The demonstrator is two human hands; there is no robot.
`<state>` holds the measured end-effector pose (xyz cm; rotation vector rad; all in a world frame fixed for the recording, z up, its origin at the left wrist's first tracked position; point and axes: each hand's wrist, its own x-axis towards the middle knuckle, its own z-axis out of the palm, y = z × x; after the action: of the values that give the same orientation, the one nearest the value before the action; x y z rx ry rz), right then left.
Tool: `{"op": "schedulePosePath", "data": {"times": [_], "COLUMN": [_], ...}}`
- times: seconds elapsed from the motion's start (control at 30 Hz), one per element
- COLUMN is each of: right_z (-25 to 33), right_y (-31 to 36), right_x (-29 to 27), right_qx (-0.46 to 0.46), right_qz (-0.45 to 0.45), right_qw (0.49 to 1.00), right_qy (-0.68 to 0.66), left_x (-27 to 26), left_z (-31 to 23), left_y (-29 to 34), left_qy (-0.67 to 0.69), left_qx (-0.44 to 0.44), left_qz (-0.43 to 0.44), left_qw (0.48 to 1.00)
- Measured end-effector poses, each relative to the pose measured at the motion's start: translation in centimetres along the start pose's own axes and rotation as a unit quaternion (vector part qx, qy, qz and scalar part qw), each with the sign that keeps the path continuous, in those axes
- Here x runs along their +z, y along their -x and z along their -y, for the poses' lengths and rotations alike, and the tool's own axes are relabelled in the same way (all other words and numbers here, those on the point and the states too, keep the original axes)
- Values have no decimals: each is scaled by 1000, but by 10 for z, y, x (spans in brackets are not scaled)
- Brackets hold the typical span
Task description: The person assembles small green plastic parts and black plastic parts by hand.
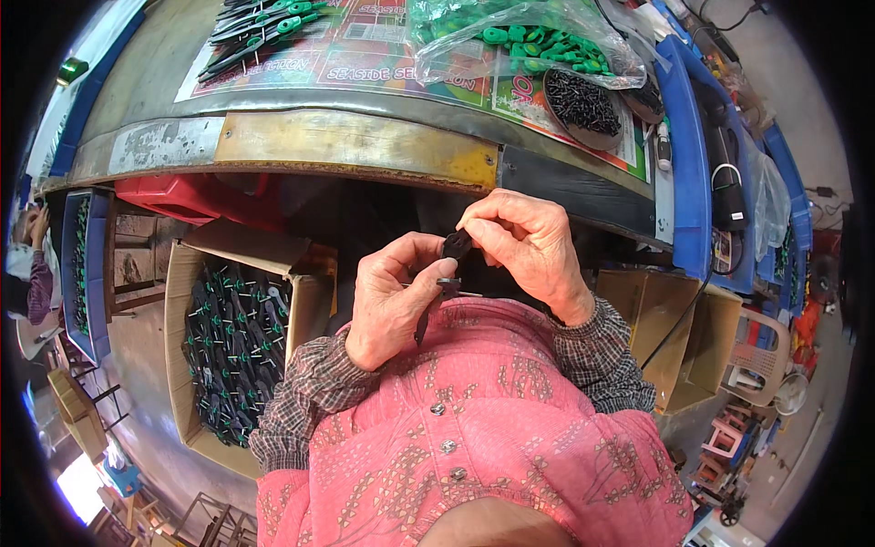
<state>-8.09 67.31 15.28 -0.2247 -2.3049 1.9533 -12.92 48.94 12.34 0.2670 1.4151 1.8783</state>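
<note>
Above my lap, in front of the workbench edge, my left hand (396, 296) grips a long black plastic piece (455, 244) between thumb and fingers. Its dark lower end hangs below the thumb, and a thin pale pin sticks out sideways there. My right hand (538, 246) is pinched closed at the top end of the same piece. Whether a small part is between those right fingertips is hidden. On the bench at the far left lie several black strips with green ends (264, 32). Green plastic parts (556, 50) spill from a clear plastic bag (456, 59).
A round dish of small black pieces (583, 105) sits at the bench's right. Left of my lap, a carton (182, 365) holds black-and-green pieces; another carton (674, 337) stands right. Blue crates (685, 155) flank the bench. Another person's sleeve (38, 287) shows far left.
</note>
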Motion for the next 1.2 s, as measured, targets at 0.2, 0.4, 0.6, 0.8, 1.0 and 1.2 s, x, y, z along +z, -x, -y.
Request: {"op": "schedulePosePath", "data": {"times": [0.2,0.4,0.6,0.8,1.0,1.2], "right_z": [-2,4,5,7,10,11], "right_y": [-1,-4,-6,-8,-11,-11], "right_x": [-4,-12,-11,-11,-13,-12], "right_qx": [-44,30,-52,-93,-106,-102], "right_qz": [32,75,81,93,111,108], "right_qw": [997,996,990,978,969,971], "right_qy": [62,24,103,164,195,190], "left_x": [-1,-1,0,0,2,5], "left_z": [5,4,9,10,10,9], "left_y": [0,-1,-2,-2,-3,-3], "left_qy": [10,25,29,-10,-46,-56], "left_qx": [-9,-7,3,14,30,40], "left_qz": [5,16,12,3,-11,-40], "left_qw": [1000,1000,1000,1000,998,997]}}
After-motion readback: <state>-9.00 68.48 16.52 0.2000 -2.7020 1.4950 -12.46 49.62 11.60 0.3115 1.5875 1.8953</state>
